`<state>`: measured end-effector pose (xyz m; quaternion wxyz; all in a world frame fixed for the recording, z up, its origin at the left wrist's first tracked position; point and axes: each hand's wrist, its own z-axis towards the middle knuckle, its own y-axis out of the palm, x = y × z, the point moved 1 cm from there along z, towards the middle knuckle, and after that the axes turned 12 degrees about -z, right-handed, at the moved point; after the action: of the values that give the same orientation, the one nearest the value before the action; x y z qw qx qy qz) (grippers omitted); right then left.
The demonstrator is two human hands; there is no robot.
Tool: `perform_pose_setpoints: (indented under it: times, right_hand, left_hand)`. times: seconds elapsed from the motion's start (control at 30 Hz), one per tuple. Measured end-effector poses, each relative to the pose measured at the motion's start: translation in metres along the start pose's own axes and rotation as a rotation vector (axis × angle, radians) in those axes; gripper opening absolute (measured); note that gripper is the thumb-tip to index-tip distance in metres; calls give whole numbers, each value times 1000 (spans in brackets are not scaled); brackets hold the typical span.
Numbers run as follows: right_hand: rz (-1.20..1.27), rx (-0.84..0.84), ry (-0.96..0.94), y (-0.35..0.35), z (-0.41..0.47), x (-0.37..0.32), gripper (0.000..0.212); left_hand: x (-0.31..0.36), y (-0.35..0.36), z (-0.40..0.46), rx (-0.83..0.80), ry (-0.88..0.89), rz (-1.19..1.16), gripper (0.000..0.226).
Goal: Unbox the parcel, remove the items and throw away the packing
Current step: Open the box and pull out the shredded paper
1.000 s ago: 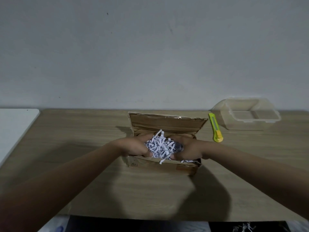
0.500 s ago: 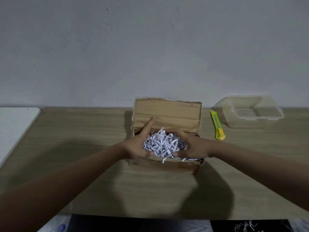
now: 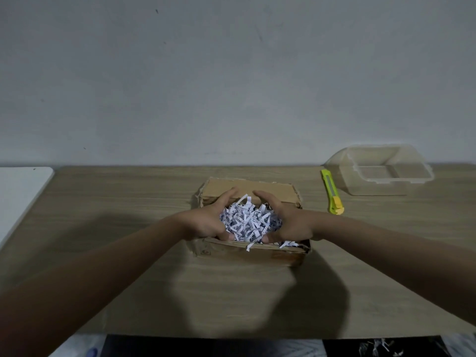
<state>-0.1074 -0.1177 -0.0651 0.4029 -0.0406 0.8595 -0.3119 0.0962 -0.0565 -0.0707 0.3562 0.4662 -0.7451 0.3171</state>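
An open brown cardboard box [image 3: 247,252] sits mid-table, its lid flap folded back and lying toward the wall. Inside is a heap of shredded white paper [image 3: 248,222]. My left hand [image 3: 210,220] cups the heap from the left and my right hand [image 3: 286,221] cups it from the right, fingers curled round the shreds and nearly meeting at the far side. A few strips hang over the box's front edge. Whatever lies under the paper is hidden.
A yellow-green utility knife [image 3: 332,191] lies right of the box. Behind it stands a clear plastic container [image 3: 381,173] at the back right. A white surface [image 3: 18,194] adjoins the wooden table [image 3: 116,202] on the left. The wall rises just behind.
The lid flap has gone from upright to folded further back. Both hands have closed round the shredded paper, fingers reaching over its far side, and the heap sits higher.
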Motion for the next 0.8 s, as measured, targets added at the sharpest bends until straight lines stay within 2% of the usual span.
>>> perform_pose_setpoints:
  times: [0.3,0.67,0.8]
  right_hand:
    - [247,-37,-7,9,2,-2,106]
    - [412,80,11,21,5,3,102]
    - [434,103,-8,25,8,2,102]
  left_hand:
    - [1,1,7,1,-79,-33,119]
    - [-10,6,10,54,-35,-218,117]
    - [-8,7,9,53,-44,-188,117]
